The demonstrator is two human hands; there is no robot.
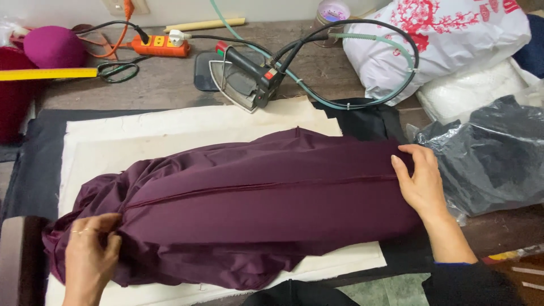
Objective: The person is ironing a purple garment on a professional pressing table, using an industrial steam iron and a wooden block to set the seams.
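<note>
Closest to the camera, the left hand is clenched on a bunched end of a dark plum fabric piece, fingers curled into the gathered folds at the lower left, a thin ring on one finger. Across the cloth, the right hand lies flat and open on the opposite end, fingers together and pressing the smooth weave down beside a raised seam that runs lengthwise along the middle. The fabric looks fine and slightly glossy, taut between the hands and rumpled at its lower edge. It lies on a cream pressing cloth with frayed edges, which is spread over a black underlay on a worn wooden table. Just right of the right hand sits a crinkled dark plastic bag. Farther back, a steam iron rests tilted on its side at the far edge of the cream cloth, its black cable and a pale green hose looping behind it. An orange power strip, black-handled scissors and a yellow ruler lie at the far left, near a magenta rounded pad. A white plastic bag with red print fills the far right corner.
</note>
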